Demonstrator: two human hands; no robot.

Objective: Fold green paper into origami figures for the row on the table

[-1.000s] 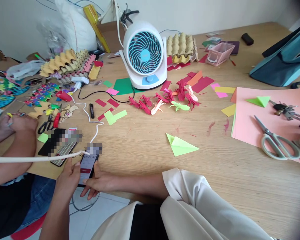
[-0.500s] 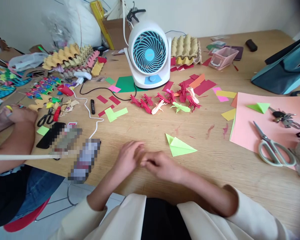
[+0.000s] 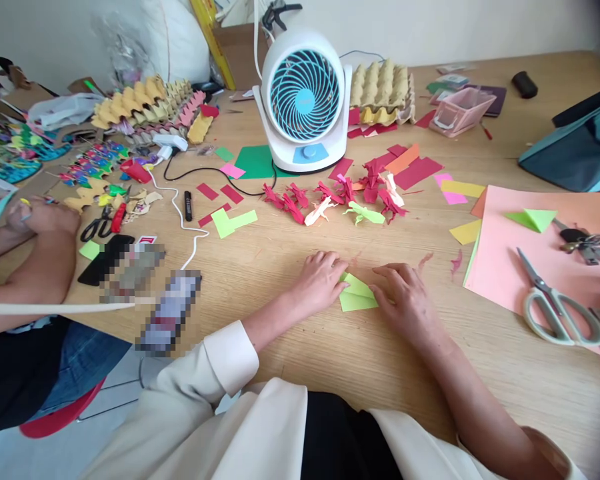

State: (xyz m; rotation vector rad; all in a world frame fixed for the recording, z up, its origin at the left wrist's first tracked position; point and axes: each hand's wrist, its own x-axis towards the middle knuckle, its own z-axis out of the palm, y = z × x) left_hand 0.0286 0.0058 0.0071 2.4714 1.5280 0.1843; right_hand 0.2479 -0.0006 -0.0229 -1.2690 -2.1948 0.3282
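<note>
A light green folded paper (image 3: 357, 295) lies on the wooden table in front of me, between my two hands. At its left end, my left hand (image 3: 320, 280) has bent fingers and a thumb on the paper's edge, pinching it lightly. My right hand (image 3: 405, 300) rests at the paper's right end, its fingers curved and apart, the thumb touching the edge and covering the tip. Beyond my hands stands a loose row of small folded paper figures: several red ones (image 3: 373, 180), a pale one (image 3: 319, 211) and a light green one (image 3: 364, 213).
A white fan (image 3: 307, 100) stands at the back. Scissors (image 3: 555, 307) and a green folded piece (image 3: 533, 219) lie on pink sheets (image 3: 495, 260) at right. Phones (image 3: 167, 313), a marker (image 3: 188, 206) and a cable are at left, where another person's hands (image 3: 43, 217) rest.
My hands were together left of the folded paper. They have parted and moved up and right to its two ends. The view has shifted slightly.
</note>
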